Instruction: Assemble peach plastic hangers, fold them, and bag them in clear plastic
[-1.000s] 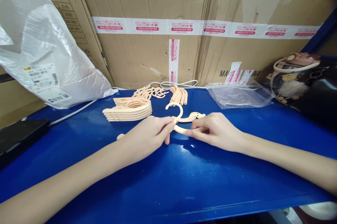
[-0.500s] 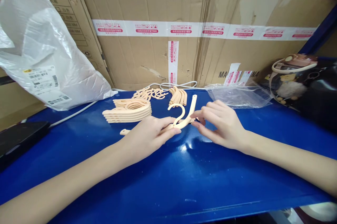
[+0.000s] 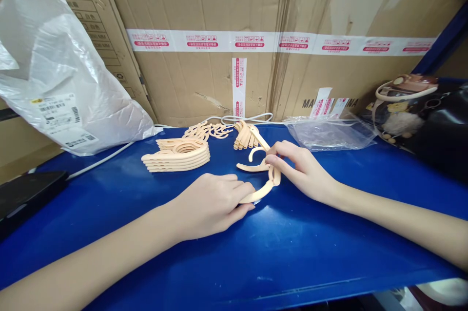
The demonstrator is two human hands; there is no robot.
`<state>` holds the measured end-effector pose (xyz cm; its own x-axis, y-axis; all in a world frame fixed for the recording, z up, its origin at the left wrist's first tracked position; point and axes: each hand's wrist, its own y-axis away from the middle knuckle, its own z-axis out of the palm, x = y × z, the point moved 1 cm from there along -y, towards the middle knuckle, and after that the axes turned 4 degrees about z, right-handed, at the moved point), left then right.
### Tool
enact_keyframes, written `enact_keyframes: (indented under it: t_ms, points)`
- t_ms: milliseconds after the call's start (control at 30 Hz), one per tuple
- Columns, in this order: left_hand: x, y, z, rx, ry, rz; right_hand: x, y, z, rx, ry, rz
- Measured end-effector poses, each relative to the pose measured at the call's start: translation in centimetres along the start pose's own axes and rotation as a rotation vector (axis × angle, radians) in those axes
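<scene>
My left hand (image 3: pixel 215 201) pinches one arm of a beige plastic folding clothes hanger (image 3: pixel 262 194) over the blue table. My right hand (image 3: pixel 305 169) has thumb and fingers closed on the hanger near its middle, where they partly cover the joint. The hanger's other arm points up and away, and a curved hook (image 3: pixel 255 153) shows left of my right fingertips. A further curved beige piece (image 3: pixel 252 167) lies just below the hook; I cannot tell whether it is joined. Behind my left hand sits a neat stack of folded hangers (image 3: pixel 179 161).
Loose beige hooks (image 3: pixel 210 129) and a bundle of hanger arms (image 3: pixel 244 136) lie at the table's back. A white parcel bag (image 3: pixel 78 82) and dark device (image 3: pixel 32 199) are left; a clear plastic bag (image 3: pixel 329 133) and a black bag (image 3: pixel 446 126) right. Cardboard (image 3: pixel 204 77) walls the back.
My left hand has moved slightly nearer me, and the hanger has turned, its held arm now angled toward me. My right hand has closed onto the hanger's middle.
</scene>
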<state>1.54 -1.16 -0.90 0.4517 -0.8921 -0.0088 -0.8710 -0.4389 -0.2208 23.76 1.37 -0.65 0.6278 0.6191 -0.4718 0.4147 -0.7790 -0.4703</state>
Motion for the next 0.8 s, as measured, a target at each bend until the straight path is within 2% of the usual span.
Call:
enact_keyframes:
  t_ms: [100, 233, 367, 600, 800]
  points:
    - [-0.1, -0.1, 0.0, 0.017, -0.038, 0.069, 1.1, -0.4, 0.2, 0.029, -0.010, 0.087]
    - [-0.4, -0.4, -0.1, 0.080, 0.046, 0.090, 2.0, -0.6, 0.4, 0.048, 0.033, 0.045]
    - [-0.8, -0.5, 0.1, 0.086, 0.128, 0.038, 2.1, -0.6, 0.5, 0.069, 0.066, 0.010]
    - [-1.3, -0.3, 0.8, -0.074, 0.190, -0.114, 3.2, -0.7, 1.1, 0.099, -0.055, 0.041]
    - [-0.9, -0.3, -0.2, -0.058, -0.010, -0.073, 4.8, -1.1, 1.4, 0.120, -0.208, 0.114]
